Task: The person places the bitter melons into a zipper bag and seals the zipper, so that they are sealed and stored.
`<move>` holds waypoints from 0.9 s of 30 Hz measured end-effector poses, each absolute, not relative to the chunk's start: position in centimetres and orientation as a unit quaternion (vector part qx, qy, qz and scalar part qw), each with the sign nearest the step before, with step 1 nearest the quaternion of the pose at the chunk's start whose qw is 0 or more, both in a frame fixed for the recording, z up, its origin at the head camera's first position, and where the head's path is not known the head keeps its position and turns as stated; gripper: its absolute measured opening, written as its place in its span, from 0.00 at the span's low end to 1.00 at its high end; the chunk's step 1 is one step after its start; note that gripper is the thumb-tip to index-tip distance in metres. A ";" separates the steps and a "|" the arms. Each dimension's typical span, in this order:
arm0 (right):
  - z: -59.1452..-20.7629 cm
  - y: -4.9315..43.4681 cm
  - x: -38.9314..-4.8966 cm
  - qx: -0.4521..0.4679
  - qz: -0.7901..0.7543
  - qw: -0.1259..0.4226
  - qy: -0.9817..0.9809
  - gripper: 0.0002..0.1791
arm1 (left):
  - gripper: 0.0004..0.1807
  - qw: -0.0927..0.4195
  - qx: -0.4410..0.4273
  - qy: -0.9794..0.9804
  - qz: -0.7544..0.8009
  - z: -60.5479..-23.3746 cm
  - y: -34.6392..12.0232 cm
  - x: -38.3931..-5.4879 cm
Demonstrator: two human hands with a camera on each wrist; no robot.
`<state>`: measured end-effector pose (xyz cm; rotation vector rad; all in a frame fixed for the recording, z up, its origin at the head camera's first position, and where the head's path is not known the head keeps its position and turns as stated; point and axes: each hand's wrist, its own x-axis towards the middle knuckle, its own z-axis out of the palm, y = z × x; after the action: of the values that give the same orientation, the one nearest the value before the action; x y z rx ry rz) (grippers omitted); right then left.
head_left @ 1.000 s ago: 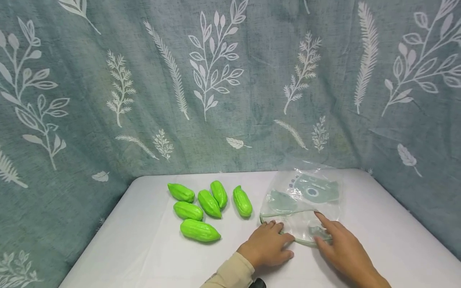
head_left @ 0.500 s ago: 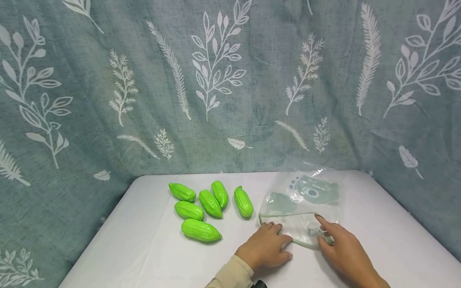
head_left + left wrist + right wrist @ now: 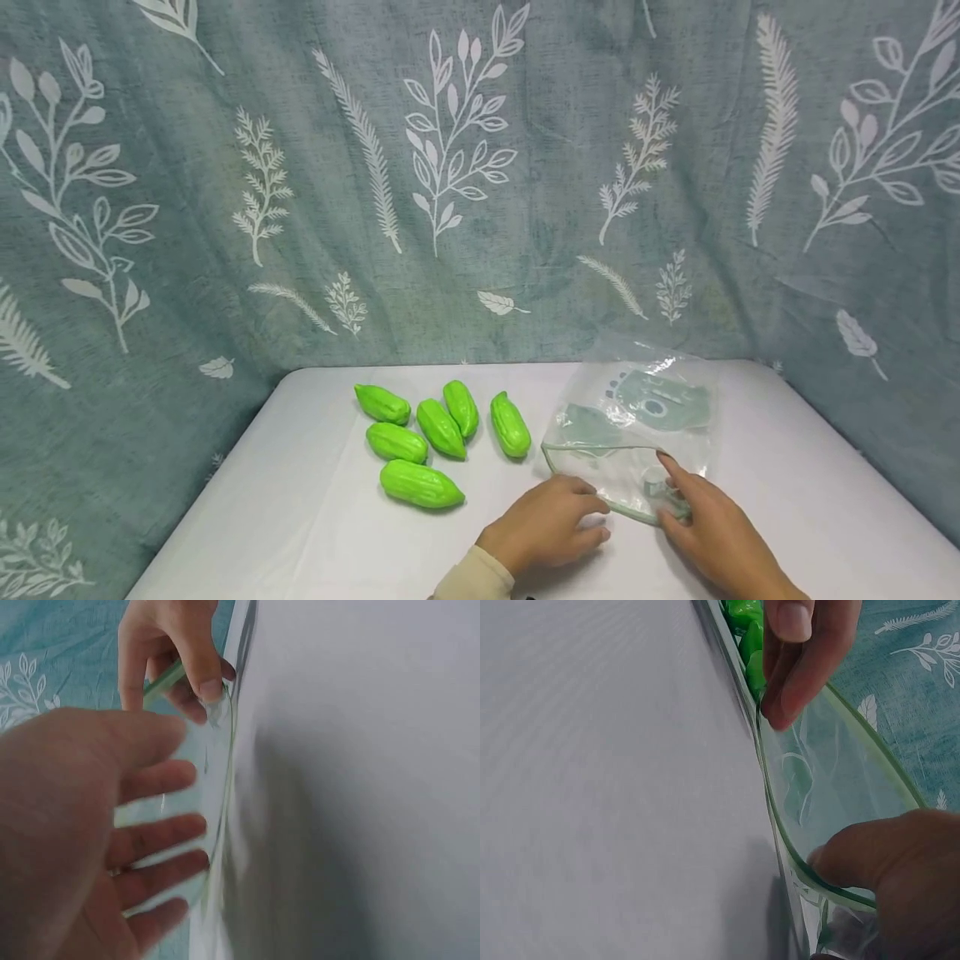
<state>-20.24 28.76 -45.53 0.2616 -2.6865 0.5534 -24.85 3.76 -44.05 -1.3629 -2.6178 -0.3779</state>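
Observation:
A clear plastic zipper bag [image 3: 663, 408] with a green animal print lies flat at the right of the table, its green-edged mouth parted and facing me. My right hand [image 3: 716, 525] grips the mouth's right end, thumb at the near rim and a fingertip at the far rim. In the left wrist view, that right hand [image 3: 176, 649] has its thumb pressed at the rim. My left hand [image 3: 547, 521] hovers by the near rim, fingers extended and spread in the left wrist view. Several green bitter melons [image 3: 422, 485] lie to the left of the bag.
A white table [image 3: 315, 517] carries everything. Behind it and along both sides hangs a blue-green curtain [image 3: 540, 208] with white leaf prints. The bag's far end reaches the table's back edge.
My left hand has drawn back slightly toward me and left, its fingers leaving the inside of the bag's mouth. The right hand keeps its hold, and the bag barely shifts.

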 end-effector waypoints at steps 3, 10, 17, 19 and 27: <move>-45.6 28.8 -20.2 0.096 0.191 0.192 -0.958 0.45 | 0.14 0.095 -0.465 -0.866 -0.159 -44.3 3.1 -24.8; -45.6 28.9 -20.0 0.101 0.188 0.195 -0.957 0.45 | 0.11 0.148 -0.482 -0.843 -0.188 -44.3 0.9 -24.7; -45.6 28.9 -20.1 0.106 0.195 0.194 -0.956 0.45 | 0.09 0.167 -0.486 -0.835 -0.196 -44.7 -1.6 -24.6; -45.6 28.9 -20.1 0.104 0.198 0.192 -0.955 0.44 | 0.09 0.167 -0.483 -0.836 -0.200 -44.7 -2.3 -24.5; -45.7 28.7 -20.1 0.109 0.227 0.221 -0.942 0.29 | 0.08 0.177 -0.456 -0.842 -0.230 -43.9 -5.2 -24.4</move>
<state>-20.13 28.69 -45.74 0.3024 -2.6047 0.6271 -24.36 -5.24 -43.87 -1.2903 -2.3825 -0.6512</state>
